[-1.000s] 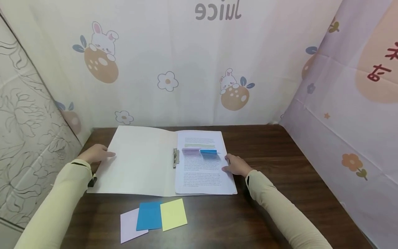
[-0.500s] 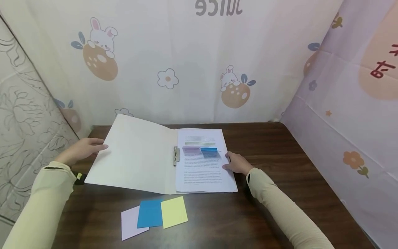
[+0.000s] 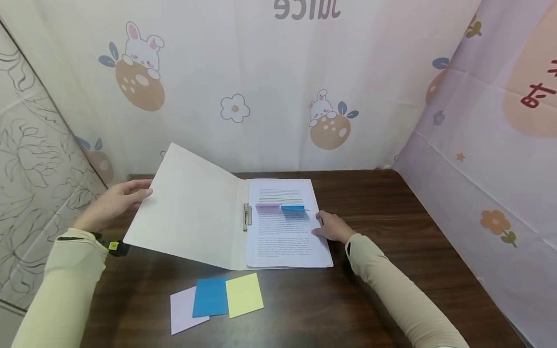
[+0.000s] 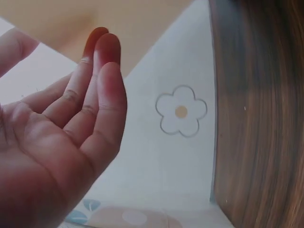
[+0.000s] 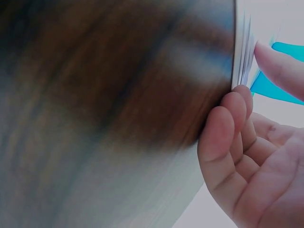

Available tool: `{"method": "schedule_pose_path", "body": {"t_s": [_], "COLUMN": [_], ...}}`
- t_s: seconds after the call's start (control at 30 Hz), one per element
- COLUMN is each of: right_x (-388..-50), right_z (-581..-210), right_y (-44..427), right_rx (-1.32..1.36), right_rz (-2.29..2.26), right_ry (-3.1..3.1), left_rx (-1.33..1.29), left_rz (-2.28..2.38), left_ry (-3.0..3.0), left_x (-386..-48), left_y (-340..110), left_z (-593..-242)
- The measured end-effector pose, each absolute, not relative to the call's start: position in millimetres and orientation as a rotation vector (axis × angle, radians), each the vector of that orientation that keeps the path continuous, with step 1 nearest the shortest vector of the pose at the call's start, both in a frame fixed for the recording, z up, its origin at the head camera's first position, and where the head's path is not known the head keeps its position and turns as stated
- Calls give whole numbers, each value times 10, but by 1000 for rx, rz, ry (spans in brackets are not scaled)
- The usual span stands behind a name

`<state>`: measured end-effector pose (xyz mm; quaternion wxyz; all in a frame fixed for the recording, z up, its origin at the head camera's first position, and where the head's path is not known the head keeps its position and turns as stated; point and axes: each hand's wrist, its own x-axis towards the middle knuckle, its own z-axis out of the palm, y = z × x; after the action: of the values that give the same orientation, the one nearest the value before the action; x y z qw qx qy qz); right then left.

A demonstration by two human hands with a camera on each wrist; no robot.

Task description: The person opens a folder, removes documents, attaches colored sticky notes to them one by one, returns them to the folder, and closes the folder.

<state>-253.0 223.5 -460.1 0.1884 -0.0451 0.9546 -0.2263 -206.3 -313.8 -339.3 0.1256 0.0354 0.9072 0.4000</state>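
A white file folder [image 3: 191, 208] lies spread on the dark table, its left cover raised at a slant. Printed sheets [image 3: 283, 246] fill its right side beside a metal clip [image 3: 247, 217]. My left hand [image 3: 115, 203] is at the cover's outer edge; in the left wrist view its nearly straight fingers [image 4: 110, 90] touch the cover's tan-looking outer face [image 4: 137, 23]. My right hand [image 3: 334, 228] holds the right edge, thumb over the sheets and bent fingers against the side. A lilac sticky note [image 3: 267, 208] and a blue sticky note [image 3: 293, 208] stand up from the page.
Lilac [image 3: 184, 311], blue [image 3: 211, 297] and yellow [image 3: 244, 296] sticky-note pads lie overlapping in front of the folder. Patterned curtains [image 3: 270, 72] close off the back and both sides of the wooden table [image 3: 370, 193].
My left hand has raised the folder's left cover from lying flat to a slant, moving up and slightly left overall. The right hand stays at the right edge.
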Motion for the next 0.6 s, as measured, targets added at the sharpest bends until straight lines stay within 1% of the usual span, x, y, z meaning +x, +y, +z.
{"method": "schedule_pose_path", "body": {"t_s": [0.2,0.5,0.6], "right_x": [-2510,-2536,-2534], "right_z": [-4613,-4620,-4620], "right_y": [2242,2249,2241], "right_rx": [-120,-116,-121], "right_rz": [-655,-633,-627], "right_ry": [2671,2683,2680], "left_rx": [85,82,121], "left_rz": [1233,1552,1676], "left_ry": [2660,2511,2424], "left_x": [-2059,-2099,-2100], "left_y": [-3055,-2905,-2841], "left_z": [-3387,-3433,-3438]}}
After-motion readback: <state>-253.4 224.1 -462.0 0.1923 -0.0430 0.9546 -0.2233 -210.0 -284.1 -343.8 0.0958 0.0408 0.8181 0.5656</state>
